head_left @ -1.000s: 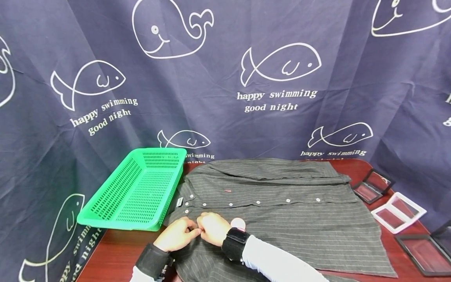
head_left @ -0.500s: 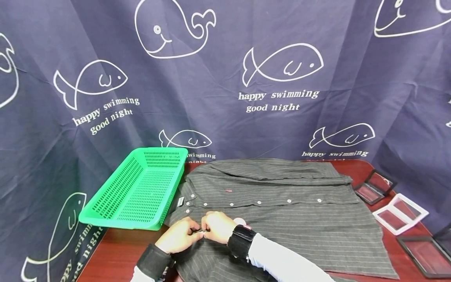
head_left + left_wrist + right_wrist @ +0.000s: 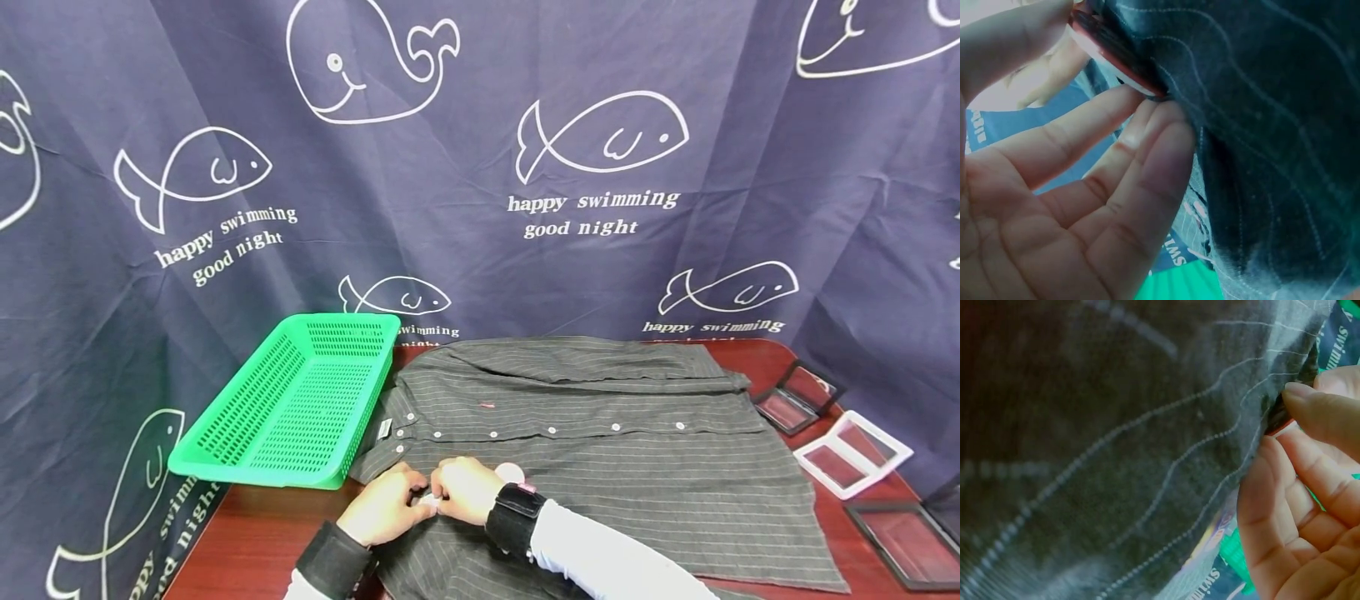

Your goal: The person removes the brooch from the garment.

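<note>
A dark grey pinstriped shirt (image 3: 600, 492) with white buttons lies spread out, its collar towards the basket. At the shirt's near front, both hands pinch a small round badge (image 3: 429, 501). In the left wrist view the badge (image 3: 1116, 59) has a white face, a red rim and a dark back, edge-on against the cloth. My left hand (image 3: 382, 507) holds it by thumb and fingertips. The right hand (image 3: 467, 490) grips it from the other side, its thumb over the dark back in the right wrist view. A second pale round badge (image 3: 509, 473) shows beside the right wrist.
On the left stands a green perforated basket (image 3: 360, 425). Along the right edge of the red-brown table (image 3: 247, 533) are a small black hinged case (image 3: 783, 404), a white one (image 3: 851, 454) and another black one (image 3: 881, 505), all open. A navy printed curtain (image 3: 480, 267) hangs behind.
Both hands stay at the same part of the shirt and have shifted slightly. More of the badge's white face shows between the fingertips, which were pressed closer together before.
</note>
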Available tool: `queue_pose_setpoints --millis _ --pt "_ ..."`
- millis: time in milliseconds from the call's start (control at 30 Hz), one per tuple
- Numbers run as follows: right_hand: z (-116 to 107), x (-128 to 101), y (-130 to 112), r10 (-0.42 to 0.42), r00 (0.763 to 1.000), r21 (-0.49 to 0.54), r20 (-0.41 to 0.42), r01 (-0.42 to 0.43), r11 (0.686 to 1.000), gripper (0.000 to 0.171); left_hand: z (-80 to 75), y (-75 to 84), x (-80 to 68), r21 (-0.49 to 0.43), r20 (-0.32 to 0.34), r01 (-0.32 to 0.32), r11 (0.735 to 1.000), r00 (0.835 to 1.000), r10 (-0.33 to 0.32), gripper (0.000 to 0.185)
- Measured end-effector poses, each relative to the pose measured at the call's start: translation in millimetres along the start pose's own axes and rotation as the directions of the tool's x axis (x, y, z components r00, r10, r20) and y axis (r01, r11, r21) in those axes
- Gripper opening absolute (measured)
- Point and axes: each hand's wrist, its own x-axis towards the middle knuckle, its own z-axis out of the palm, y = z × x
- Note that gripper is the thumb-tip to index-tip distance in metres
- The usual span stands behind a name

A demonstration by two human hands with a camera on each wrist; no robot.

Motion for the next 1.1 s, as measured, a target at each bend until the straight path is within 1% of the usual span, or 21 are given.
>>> queue_pose_setpoints --millis 200,400,500,600,733,933,1100 --pt "2.3 0.2 -0.2 0.014 1.0 0.003 0.015 -0.014 1.0 0.013 0.0 2.9 -0.2 0.036 0.009 0.003 0.999 1.0 -0.004 0.023" --pt "6.6 1.4 1.3 0.016 0.999 -0.013 0.031 -0.016 1.0 0.014 0.4 5.8 -0.5 0.085 -0.011 -0.002 0.996 1.0 0.003 0.027" --pt "8.4 1.3 2.6 0.004 0.999 -0.025 0.033 -0.003 1.0 0.014 0.3 6.3 -0.4 0.086 -0.02 -0.017 0.996 1.0 0.019 0.029" --pt "10.3 0.8 4.5 -0.024 0.999 -0.031 0.029 0.025 0.999 0.012 -0.2 6.3 -0.3 0.076 -0.019 -0.035 0.996 0.999 0.036 0.029" --pt "11.8 0.1 6.8 -0.079 0.997 -0.037 0.004 0.08 0.996 0.011 -0.7 6.1 0.1 0.073 -0.009 -0.034 0.997 0.999 0.035 0.031" --pt "11.6 -0.6 7.2 -0.194 0.979 -0.076 -0.063 0.189 0.979 0.012 1.1 3.9 1.8 0.072 -0.007 -0.014 0.997 1.0 0.014 0.032" --pt "11.9 -0.7 7.8 -0.221 0.975 -0.091 -0.034 0.217 0.972 0.007 4.8 -0.5 3.3 0.054 -0.02 -0.022 0.998 1.0 0.023 0.035"
